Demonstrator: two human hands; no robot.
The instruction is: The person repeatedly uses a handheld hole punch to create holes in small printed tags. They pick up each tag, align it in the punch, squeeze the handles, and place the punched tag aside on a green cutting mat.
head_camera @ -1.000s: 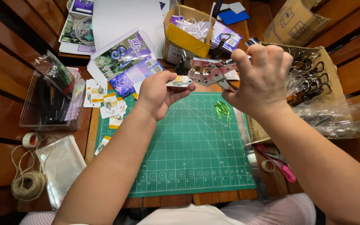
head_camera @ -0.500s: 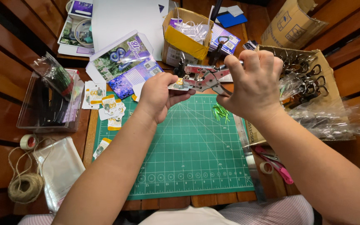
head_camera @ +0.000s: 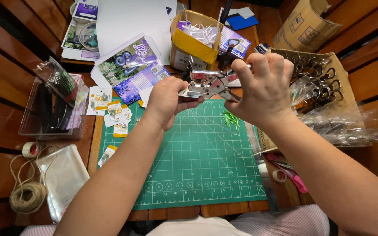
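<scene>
**Steel punch pliers held over a green cutting mat**

Bright metal, one item: a pair of punch pliers (head_camera: 206, 83), polished and angular, held above the far edge of the mat, clear of the surface. The right hand (head_camera: 261, 89) has its grip closed round the handles, fingers curled over the top. The left hand (head_camera: 167, 102) has its grip closed too, thumb and fingers pinching a small pale tag (head_camera: 188, 94) at the head of the pliers; the tag is mostly hidden.

One cutting mat (head_camera: 197, 157), green, matt, ruled with a white grid and fanned diagonal lines, lying flat on the wooden slatted surface (head_camera: 5, 57).

One small heap of green slivers (head_camera: 230, 119), thin and glossy, on the mat just under the right hand.

Printed card tags (head_camera: 112, 111), white with orange, roughly six, scattered at the mat's left edge; one more lies lower down beside the left forearm.

One steel ruler (head_camera: 259, 159), long and flat, along the mat's right edge.

One clear plastic box (head_camera: 51, 109), rectangular, holding dark items and a crinkled bag.

One ball of twine (head_camera: 26, 196), coarse and tan, near the left; one small tape roll (head_camera: 30, 149) just above it; one stack of clear plastic sleeves (head_camera: 64, 177) beside them.

One yellow carton (head_camera: 195, 41), open-topped, filled with crumpled clear wrappers.

One brown cardboard tray (head_camera: 318, 74) of metal clips, dark and looped, too many and too tangled to count.

One pair of pink-handled scissors (head_camera: 292, 177) to the right of the ruler.
</scene>
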